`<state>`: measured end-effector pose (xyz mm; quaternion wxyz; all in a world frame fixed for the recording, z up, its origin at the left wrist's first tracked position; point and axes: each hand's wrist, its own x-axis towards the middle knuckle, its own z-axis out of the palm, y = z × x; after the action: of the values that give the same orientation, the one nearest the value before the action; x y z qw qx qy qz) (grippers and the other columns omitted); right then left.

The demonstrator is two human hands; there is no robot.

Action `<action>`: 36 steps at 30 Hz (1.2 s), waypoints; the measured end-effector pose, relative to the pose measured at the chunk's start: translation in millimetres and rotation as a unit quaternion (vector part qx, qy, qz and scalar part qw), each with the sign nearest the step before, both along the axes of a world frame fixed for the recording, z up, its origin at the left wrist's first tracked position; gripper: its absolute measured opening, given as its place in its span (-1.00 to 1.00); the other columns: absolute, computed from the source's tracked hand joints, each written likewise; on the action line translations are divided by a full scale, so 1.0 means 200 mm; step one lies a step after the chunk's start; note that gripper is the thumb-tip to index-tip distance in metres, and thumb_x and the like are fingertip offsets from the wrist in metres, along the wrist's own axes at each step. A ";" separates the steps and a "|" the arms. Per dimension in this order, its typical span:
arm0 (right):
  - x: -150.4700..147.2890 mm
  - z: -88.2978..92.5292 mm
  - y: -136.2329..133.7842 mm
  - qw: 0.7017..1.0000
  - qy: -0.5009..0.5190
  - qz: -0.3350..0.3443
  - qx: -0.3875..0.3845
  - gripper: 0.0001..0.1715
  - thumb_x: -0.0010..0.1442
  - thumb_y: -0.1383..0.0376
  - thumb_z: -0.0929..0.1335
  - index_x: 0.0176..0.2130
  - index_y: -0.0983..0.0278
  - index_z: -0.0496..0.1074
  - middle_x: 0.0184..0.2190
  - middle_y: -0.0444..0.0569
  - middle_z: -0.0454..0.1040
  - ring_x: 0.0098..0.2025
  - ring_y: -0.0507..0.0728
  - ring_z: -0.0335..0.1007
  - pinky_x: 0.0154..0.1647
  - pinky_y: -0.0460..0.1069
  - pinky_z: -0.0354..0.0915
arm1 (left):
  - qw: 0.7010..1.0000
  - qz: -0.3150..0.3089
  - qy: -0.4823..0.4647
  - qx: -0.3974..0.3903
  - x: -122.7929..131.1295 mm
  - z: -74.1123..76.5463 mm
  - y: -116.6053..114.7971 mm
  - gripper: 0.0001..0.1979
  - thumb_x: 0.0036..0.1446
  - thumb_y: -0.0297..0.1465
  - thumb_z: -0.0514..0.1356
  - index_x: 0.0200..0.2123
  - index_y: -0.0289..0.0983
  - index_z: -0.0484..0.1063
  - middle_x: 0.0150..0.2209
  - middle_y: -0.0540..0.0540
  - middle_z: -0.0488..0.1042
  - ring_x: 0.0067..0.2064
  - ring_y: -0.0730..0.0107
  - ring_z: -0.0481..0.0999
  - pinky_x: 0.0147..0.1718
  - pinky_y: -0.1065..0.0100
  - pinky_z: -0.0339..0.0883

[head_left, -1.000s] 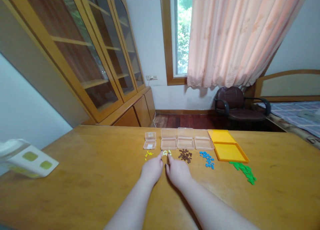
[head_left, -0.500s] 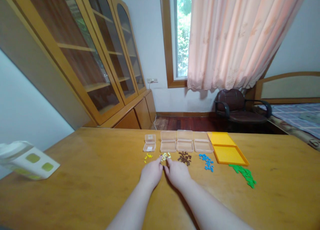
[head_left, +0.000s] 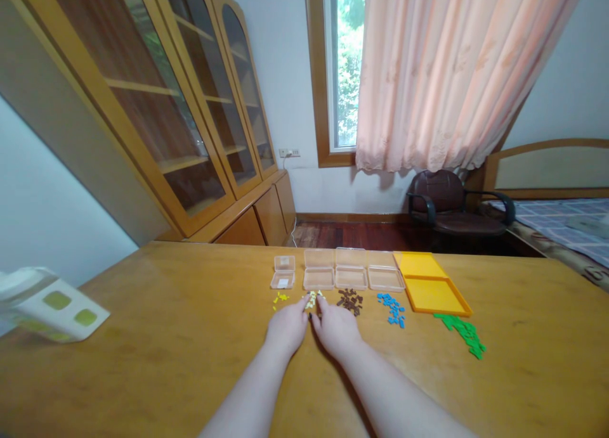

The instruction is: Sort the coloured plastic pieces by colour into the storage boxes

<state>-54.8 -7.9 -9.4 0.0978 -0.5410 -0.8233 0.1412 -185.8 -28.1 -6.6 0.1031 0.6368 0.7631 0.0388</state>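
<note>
Small cream-white pieces lie in a little pile on the wooden table. My left hand is at the pile's left side, index finger stretched to its edge and thumb apart. From the right, my right hand reaches the same pile with its index finger out and thumb apart. Both hands look open; their other fingers are partly hidden. Left of the pile are a few yellow pieces, and right of it are brown pieces, then blue pieces and green pieces.
Behind the piles stand a small clear box, several larger clear boxes and a yellow box, all with lids raised. A white carton with green squares is at the far left. An armchair stands beyond the table.
My index fingers have come slightly closer together, and the cream-white pieces between them sit in a tighter pile. The whole view has shifted a little.
</note>
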 end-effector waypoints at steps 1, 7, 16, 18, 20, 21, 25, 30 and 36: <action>0.00 0.00 0.00 1.000 0.001 -0.001 -0.001 -0.47 0.23 0.16 0.15 0.14 0.28 0.20 -0.25 0.14 0.53 -0.23 0.21 0.48 -0.25 0.02 0.27 | 1.000 0.000 -0.002 0.001 0.00 0.00 0.00 -0.52 0.14 -0.40 -0.03 0.15 -0.01 0.21 -0.16 -0.15 0.54 -0.15 0.19 0.52 -0.21 0.25 0.32; 0.00 0.00 0.00 1.000 -0.001 -0.006 -0.002 -0.45 0.22 0.15 0.16 0.14 0.31 0.21 -0.26 0.16 0.53 -0.24 0.22 0.48 -0.26 0.03 0.28 | 0.999 0.040 -0.025 0.021 -0.05 -0.02 0.01 -0.52 0.13 -0.42 -0.04 0.14 -0.12 0.23 -0.04 -0.16 0.48 -0.08 0.21 0.49 -0.14 0.27 0.31; 0.00 -0.03 0.01 1.000 0.005 -0.009 -0.001 -0.43 0.22 0.13 0.17 0.15 0.33 0.19 -0.26 0.18 0.53 -0.22 0.23 0.47 -0.22 0.04 0.28 | 0.997 0.073 -0.015 0.018 -0.07 0.02 0.01 -0.49 0.15 -0.42 -0.07 0.20 -0.11 0.14 -0.11 -0.19 0.52 -0.15 0.20 0.52 -0.20 0.27 0.32; 0.00 -0.03 0.01 1.000 0.003 -0.008 0.000 -0.43 0.22 0.12 0.17 0.15 0.31 0.19 -0.25 0.18 0.53 -0.22 0.22 0.48 -0.23 0.04 0.28 | 0.999 0.019 -0.019 0.019 -0.03 0.02 0.01 -0.49 0.15 -0.42 -0.05 0.18 -0.04 0.15 -0.09 -0.14 0.51 -0.13 0.23 0.51 -0.18 0.29 0.31; -0.01 -0.02 0.01 1.000 0.003 -0.008 0.001 -0.45 0.22 0.13 0.16 0.14 0.30 0.19 -0.26 0.16 0.53 -0.23 0.21 0.48 -0.24 0.03 0.29 | 1.000 -0.022 -0.012 0.009 0.01 0.03 0.01 -0.50 0.14 -0.42 -0.04 0.17 -0.01 0.18 -0.10 -0.12 0.51 -0.12 0.23 0.50 -0.17 0.29 0.31; -0.01 -0.02 0.01 1.000 0.004 -0.009 0.002 -0.45 0.22 0.14 0.16 0.15 0.29 0.19 -0.27 0.15 0.53 -0.24 0.21 0.48 -0.24 0.03 0.29 | 0.999 -0.033 -0.007 0.005 0.03 0.03 0.01 -0.50 0.14 -0.42 -0.04 0.16 0.00 0.19 -0.10 -0.11 0.52 -0.12 0.23 0.50 -0.17 0.28 0.31; 0.00 -0.03 0.01 1.000 0.006 -0.013 0.004 -0.45 0.22 0.16 0.17 0.16 0.29 0.18 -0.27 0.13 0.54 -0.23 0.22 0.49 -0.24 0.03 0.29 | 0.999 -0.035 -0.007 -0.003 0.04 0.05 0.01 -0.51 0.14 -0.44 -0.05 0.14 -0.02 0.24 -0.07 -0.10 0.50 -0.08 0.23 0.48 -0.13 0.29 0.29; 0.00 -0.04 0.01 1.000 0.015 -0.019 0.007 -0.46 0.20 0.21 0.17 0.15 0.29 0.20 -0.26 0.13 0.54 -0.22 0.21 0.48 -0.22 0.03 0.28 | 0.999 -0.033 -0.035 0.019 0.03 0.04 0.01 -0.55 0.15 -0.43 -0.04 0.09 -0.03 0.30 -0.03 -0.06 0.48 -0.03 0.29 0.45 -0.08 0.34 0.26; 0.00 -0.04 0.02 0.999 0.026 -0.017 0.007 -0.46 0.20 0.22 0.18 0.15 0.29 0.19 -0.24 0.12 0.54 -0.21 0.20 0.48 -0.21 0.04 0.28 | 0.998 -0.053 0.014 0.017 0.04 0.02 0.02 -0.53 0.15 -0.42 -0.03 0.13 0.00 0.23 -0.14 -0.11 0.53 -0.13 0.21 0.50 -0.17 0.26 0.31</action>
<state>-55.7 -4.4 -17.6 0.1254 -0.5505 -0.8119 0.1481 -177.5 -24.1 -2.1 0.0838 0.6788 0.7285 0.0376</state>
